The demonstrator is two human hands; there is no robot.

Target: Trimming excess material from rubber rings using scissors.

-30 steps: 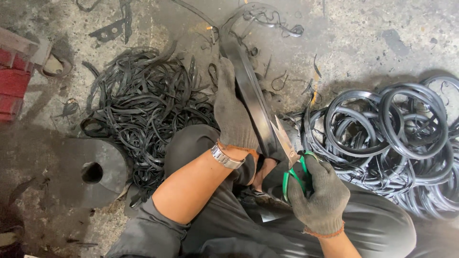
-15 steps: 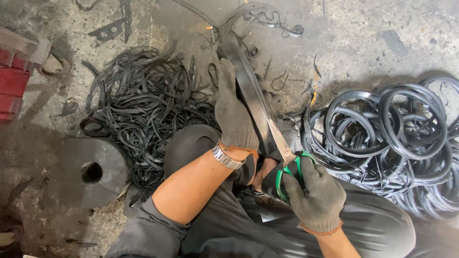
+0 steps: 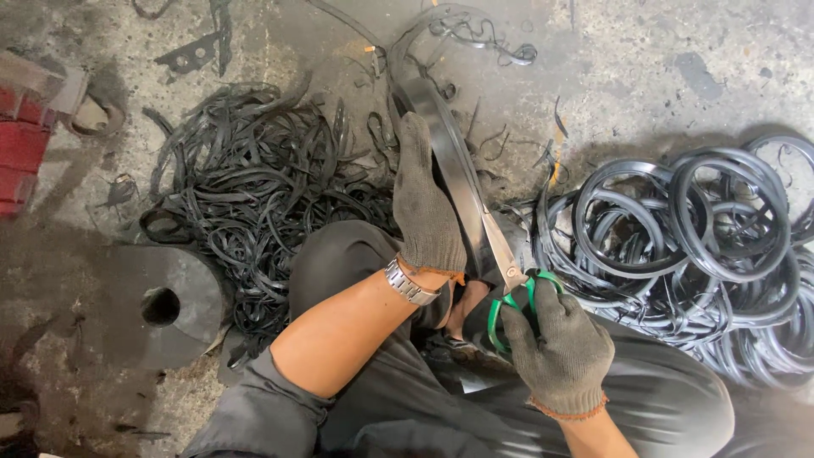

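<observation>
We trimmed a curved black rubber ring (image 3: 441, 144).
Our gloved left hand (image 3: 428, 212) lay closed along it; our gloved right hand (image 3: 564, 352) gripped green-handled metal scissors (image 3: 509, 280).

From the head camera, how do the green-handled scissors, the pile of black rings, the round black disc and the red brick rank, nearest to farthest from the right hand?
From the right hand:
1. Green-handled scissors, held in its grip.
2. Pile of black rings, on the floor just to its right.
3. Round black disc, across the lap on the left.
4. Red brick, at the far left edge.

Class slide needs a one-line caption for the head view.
Gloved left hand steadies a black rubber ring while the right hand cuts it with green-handled scissors.
</observation>
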